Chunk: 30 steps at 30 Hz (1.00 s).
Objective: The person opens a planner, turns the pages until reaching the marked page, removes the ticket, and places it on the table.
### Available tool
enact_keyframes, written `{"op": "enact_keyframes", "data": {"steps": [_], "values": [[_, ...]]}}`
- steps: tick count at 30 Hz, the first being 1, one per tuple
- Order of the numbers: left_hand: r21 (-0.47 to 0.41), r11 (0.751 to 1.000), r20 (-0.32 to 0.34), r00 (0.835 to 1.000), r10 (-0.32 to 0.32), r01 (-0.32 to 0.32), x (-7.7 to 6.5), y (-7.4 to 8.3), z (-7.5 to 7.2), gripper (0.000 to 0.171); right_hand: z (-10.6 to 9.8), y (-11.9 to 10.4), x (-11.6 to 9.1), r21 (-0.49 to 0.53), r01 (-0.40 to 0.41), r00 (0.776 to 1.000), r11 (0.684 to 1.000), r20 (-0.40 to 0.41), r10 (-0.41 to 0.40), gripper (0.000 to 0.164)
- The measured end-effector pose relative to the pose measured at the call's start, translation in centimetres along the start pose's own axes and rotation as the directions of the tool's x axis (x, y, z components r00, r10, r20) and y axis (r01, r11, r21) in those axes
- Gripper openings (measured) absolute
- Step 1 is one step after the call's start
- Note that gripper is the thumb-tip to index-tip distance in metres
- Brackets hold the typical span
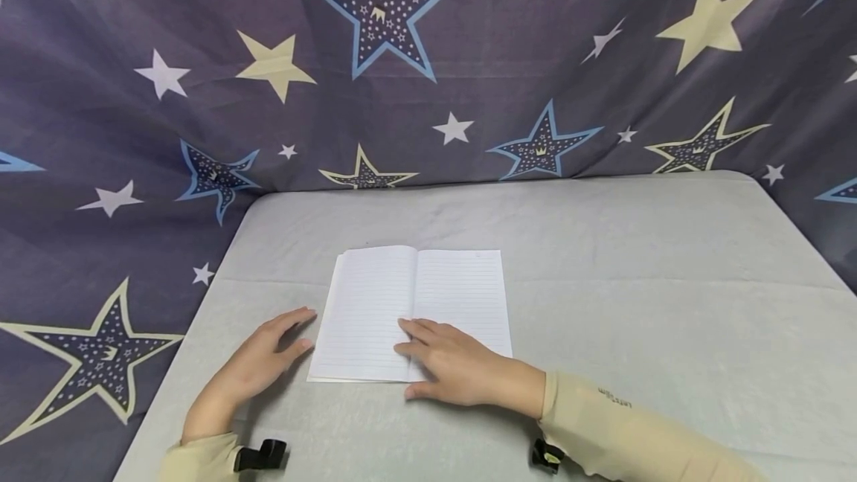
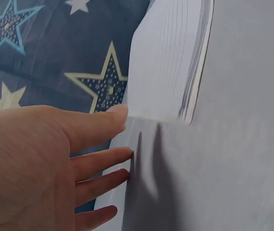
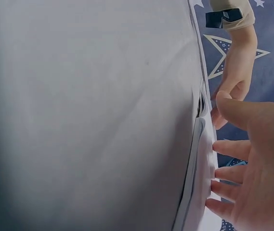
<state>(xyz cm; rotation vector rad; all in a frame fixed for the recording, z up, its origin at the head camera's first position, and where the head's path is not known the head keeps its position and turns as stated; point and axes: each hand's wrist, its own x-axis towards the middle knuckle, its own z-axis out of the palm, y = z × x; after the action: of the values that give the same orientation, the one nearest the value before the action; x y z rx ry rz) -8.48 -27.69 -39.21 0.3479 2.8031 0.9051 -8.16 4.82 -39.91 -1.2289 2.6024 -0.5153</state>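
In the head view, a lined notebook (image 1: 364,311) lies open left of centre on a grey table (image 1: 643,318), a star-printed cloth (image 1: 495,36) on the far side. My left hand (image 1: 254,367), empty with fingers apart, is just left of it; my right hand (image 1: 458,367) spreads over the near fold and right page, gripping nothing. The left wrist view shows my left fingers extended. The right wrist view shows my right fingers nearly straight against the paper.

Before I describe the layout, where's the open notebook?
In the head view, the notebook lies below centre on the gray surface, right of the left hand and partly hidden by the right hand.
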Motion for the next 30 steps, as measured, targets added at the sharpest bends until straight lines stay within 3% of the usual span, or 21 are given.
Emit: {"op": "enact_keyframes", "data": {"steps": [6, 10, 20, 30], "values": [[0.064, 0.997, 0.019, 0.999, 0.05, -0.051, 0.7, 1.2, 1.2, 0.063, -0.1, 0.2, -0.1, -0.001, 0.014, 1.0, 1.0, 0.0, -0.014, 0.061], [0.124, 0.989, 0.028, 0.996, 0.08, -0.083, 0.9, 1.6, 1.8, 0.069, -0.4, 0.6, -0.6, 0.056, 0.027, 0.999, 0.998, -0.019, -0.026, 0.056], [0.129, 0.988, 0.046, 0.996, 0.078, -0.083, 1.2, 1.3, 1.9, 0.07, -2.0, 4.6, -4.3, 0.111, 0.05, 0.985, 0.993, -0.17, -0.031, 0.051], [0.136, 0.988, 0.047, 0.996, 0.071, -0.077, 1.1, 1.2, 1.8, 0.071, -2.8, 8.0, -7.4, 0.148, -0.063, 0.996, 0.987, -0.05, 0.071, 0.08]]}}
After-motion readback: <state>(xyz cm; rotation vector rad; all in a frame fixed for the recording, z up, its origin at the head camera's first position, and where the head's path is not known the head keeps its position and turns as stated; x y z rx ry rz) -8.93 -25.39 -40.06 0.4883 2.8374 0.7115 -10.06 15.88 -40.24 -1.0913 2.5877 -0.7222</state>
